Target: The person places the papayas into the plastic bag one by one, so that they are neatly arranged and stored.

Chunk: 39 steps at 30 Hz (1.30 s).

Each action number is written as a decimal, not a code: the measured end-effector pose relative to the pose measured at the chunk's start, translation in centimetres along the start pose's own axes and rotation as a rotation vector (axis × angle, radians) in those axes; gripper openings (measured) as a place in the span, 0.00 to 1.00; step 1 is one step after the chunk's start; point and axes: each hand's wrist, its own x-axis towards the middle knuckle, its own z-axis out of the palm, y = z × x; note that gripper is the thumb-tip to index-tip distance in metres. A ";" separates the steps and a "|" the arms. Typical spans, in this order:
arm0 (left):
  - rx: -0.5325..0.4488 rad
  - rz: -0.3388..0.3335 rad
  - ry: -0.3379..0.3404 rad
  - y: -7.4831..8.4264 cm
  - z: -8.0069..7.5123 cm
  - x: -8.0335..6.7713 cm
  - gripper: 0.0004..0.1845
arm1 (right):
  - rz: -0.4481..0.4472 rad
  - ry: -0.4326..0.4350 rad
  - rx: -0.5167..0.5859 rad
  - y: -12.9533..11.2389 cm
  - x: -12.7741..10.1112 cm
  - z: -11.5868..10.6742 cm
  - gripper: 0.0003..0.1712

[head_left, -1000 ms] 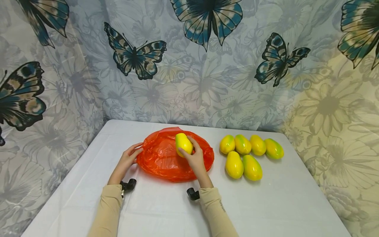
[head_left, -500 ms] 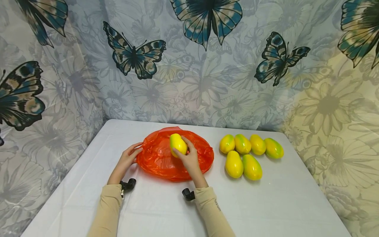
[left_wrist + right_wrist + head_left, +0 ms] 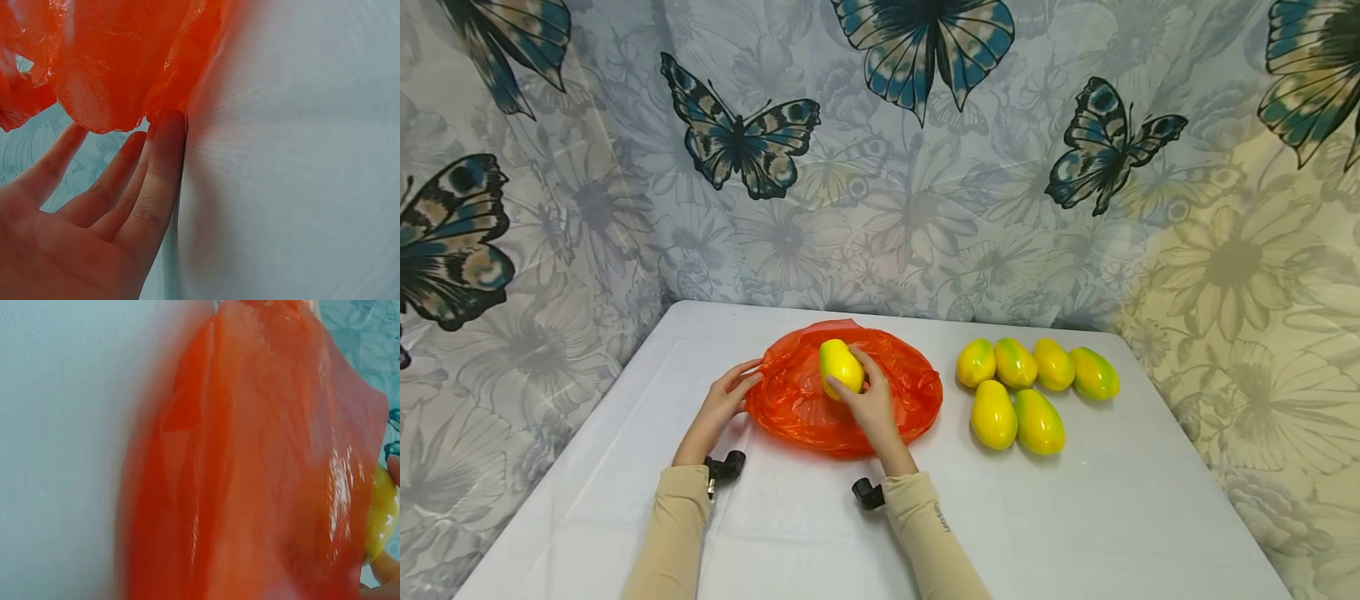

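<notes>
A yellow mango (image 3: 841, 369) with a green tinge is held in my right hand (image 3: 872, 406), thumb on the near side and fingers on the far side. It hangs over the mouth of a red plastic bag (image 3: 797, 417), which lies spread on the table. In the right wrist view the bag wall (image 3: 250, 487) hides most of that hand, and part of the mango (image 3: 381, 515) shows at the right edge. With fairly straight fingers, my left hand (image 3: 722, 406) touches the bag's left rim; the left wrist view shows its fingertips (image 3: 167, 125) against the red film (image 3: 100, 75).
Several more mangoes lie right of the bag, in a back row with one mango (image 3: 1053, 364) and a front pair with another mango (image 3: 994, 415). They rest on a white-covered table (image 3: 805, 533). A butterfly-patterned cloth (image 3: 887, 225) rises behind it.
My right hand has carried the mango leftward across the bag's mouth, from its right part to near its middle. The left hand and the other mangoes have stayed in place.
</notes>
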 end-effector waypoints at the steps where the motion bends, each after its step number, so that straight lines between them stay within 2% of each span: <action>1: 0.000 -0.002 -0.001 0.0 0.0 0.0 0.31 | -0.006 -0.002 -0.002 0.0 0.0 0.1 0.37; 12: -0.009 -0.011 -0.004 0.1 0.1 -0.2 0.32 | 0.005 -0.035 0.001 0.1 -0.3 1.3 0.36; 18: 0.000 -0.017 -0.007 0.1 0.0 -0.3 0.32 | 0.013 -0.053 0.036 0.1 -0.3 1.8 0.36; 34: -0.022 0.001 -0.002 0.2 0.1 -0.1 0.31 | 0.003 -0.081 0.057 -0.1 -0.4 3.2 0.36; 39: -0.019 -0.015 -0.005 0.4 0.1 -0.2 0.31 | 0.015 -0.091 0.067 0.0 -0.6 3.8 0.36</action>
